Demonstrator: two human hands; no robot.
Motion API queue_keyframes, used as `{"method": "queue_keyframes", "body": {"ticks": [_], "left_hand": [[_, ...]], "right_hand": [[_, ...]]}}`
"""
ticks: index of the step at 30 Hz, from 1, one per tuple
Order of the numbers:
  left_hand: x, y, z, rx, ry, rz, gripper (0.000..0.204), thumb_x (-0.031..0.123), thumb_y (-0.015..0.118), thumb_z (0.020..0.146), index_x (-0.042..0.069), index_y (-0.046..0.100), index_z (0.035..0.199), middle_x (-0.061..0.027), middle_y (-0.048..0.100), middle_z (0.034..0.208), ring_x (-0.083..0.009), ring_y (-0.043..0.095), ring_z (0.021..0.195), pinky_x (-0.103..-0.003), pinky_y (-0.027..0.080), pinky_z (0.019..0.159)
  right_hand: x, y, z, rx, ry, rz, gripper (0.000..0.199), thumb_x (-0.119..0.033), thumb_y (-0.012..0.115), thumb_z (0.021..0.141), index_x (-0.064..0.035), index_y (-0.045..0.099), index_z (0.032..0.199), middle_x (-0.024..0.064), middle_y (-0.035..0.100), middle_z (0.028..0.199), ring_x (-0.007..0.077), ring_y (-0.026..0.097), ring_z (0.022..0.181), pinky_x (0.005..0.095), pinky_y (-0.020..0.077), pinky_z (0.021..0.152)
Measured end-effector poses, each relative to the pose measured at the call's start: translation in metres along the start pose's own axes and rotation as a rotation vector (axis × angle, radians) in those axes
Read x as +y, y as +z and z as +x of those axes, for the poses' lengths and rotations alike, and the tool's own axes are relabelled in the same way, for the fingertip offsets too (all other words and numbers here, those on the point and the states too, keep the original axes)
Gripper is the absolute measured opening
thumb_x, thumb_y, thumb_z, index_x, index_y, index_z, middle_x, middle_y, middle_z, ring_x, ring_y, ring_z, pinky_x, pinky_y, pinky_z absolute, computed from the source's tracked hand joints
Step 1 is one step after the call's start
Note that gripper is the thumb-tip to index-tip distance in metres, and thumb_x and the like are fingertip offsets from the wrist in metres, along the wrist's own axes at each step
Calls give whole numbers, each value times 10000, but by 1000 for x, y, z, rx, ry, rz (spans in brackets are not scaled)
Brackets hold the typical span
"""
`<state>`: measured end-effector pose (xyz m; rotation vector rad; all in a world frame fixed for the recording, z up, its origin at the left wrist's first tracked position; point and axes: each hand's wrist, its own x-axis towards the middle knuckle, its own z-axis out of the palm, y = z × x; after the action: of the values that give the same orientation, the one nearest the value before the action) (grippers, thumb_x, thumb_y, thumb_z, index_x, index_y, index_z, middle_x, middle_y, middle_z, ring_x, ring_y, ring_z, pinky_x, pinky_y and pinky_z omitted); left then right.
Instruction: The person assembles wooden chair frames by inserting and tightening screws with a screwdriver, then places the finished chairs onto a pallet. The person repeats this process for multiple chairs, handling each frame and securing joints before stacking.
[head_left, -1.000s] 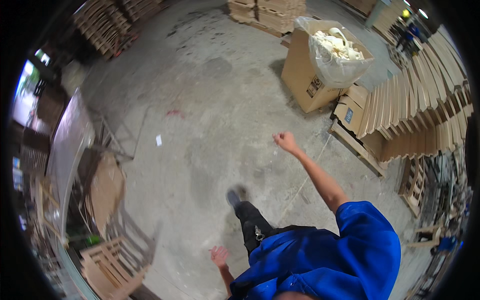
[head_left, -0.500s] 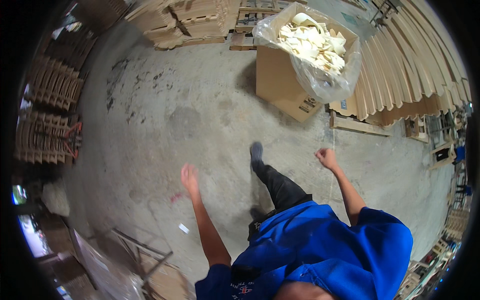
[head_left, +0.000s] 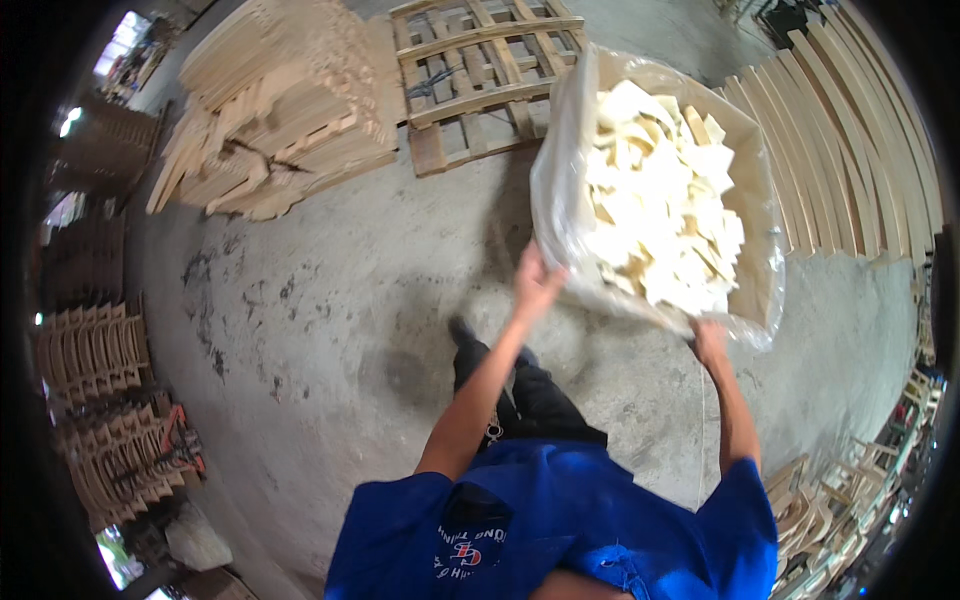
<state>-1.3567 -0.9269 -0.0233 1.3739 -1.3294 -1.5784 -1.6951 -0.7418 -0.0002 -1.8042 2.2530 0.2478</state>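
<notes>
A large cardboard box (head_left: pixel 768 200) stands ahead of me, slightly to the right. A clear plastic bag (head_left: pixel 553 190) lines it and folds over its rim. Cream-coloured foam scraps (head_left: pixel 660 200) fill the box in a loose heap. My left hand (head_left: pixel 537 285) grips the near left corner through the plastic. On the near right part of the rim, my right hand (head_left: pixel 711 343) is closed, its fingers partly hidden at the edge. Both arms are stretched forward.
Stacked curved wooden boards (head_left: pixel 280 110) stand at the far left, beside a wooden pallet (head_left: pixel 490 97). Long wooden pieces (head_left: pixel 815 140) are stacked beyond the box on the right. Racks of curved wooden parts (head_left: pixel 92 350) line the left side. Wooden frames (head_left: pixel 850 480) stand at lower right.
I have come closer to the box, which now appears larger. Both hands, empty and away from it before, have reached forward and taken hold of its near edge.
</notes>
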Motion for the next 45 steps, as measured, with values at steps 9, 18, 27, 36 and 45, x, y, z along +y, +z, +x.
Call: {"method": "queue_keyframes", "body": {"ticks": [9, 18, 27, 36, 45], "left_hand": [[-61, 13, 80, -1572, 169, 156, 258, 137, 650, 768, -29, 622, 964, -117, 642, 837, -183, 605, 724, -329, 492, 714], [-66, -122, 614, -382, 323, 356, 280, 120, 674, 759, 28, 621, 1017, -149, 608, 1108, -268, 587, 1030, -355, 472, 881], [-220, -122, 1004, -296, 94, 1158, 770, 295, 759, 684, 96, 385, 1327, -154, 430, 1324, -316, 444, 1205, -441, 406, 961], [-247, -100, 1052, -229, 124, 1329, 403, 327, 714, 692, 66, 546, 949, -159, 649, 800, -360, 632, 789, -473, 485, 684], [-42, -60, 781, -372, 102, 1108, 434, 348, 744, 644, 73, 578, 937, -139, 642, 793, -343, 640, 764, -450, 499, 681]], "right_hand": [[-7, -15, -86, -247, 340, 24, 254, -80, 513, 746, -131, 606, 977, 129, 631, 900, 355, 584, 867, 456, 462, 725], [66, -135, 205, -110, 916, -348, 229, -180, 667, 785, 35, 628, 854, 194, 639, 819, 365, 617, 790, 404, 496, 722], [-42, 101, 1040, -60, -447, -14, 784, -397, 759, 644, -43, 446, 1269, 184, 428, 1297, 374, 378, 1228, 487, 301, 1030], [-125, 209, 1219, -177, -428, -140, 533, -432, 717, 685, -63, 589, 1048, 164, 633, 879, 321, 601, 879, 414, 459, 757], [-61, -16, 958, -380, -457, -149, 625, -573, 732, 567, -50, 664, 903, 182, 652, 753, 329, 650, 755, 423, 491, 729]]}}
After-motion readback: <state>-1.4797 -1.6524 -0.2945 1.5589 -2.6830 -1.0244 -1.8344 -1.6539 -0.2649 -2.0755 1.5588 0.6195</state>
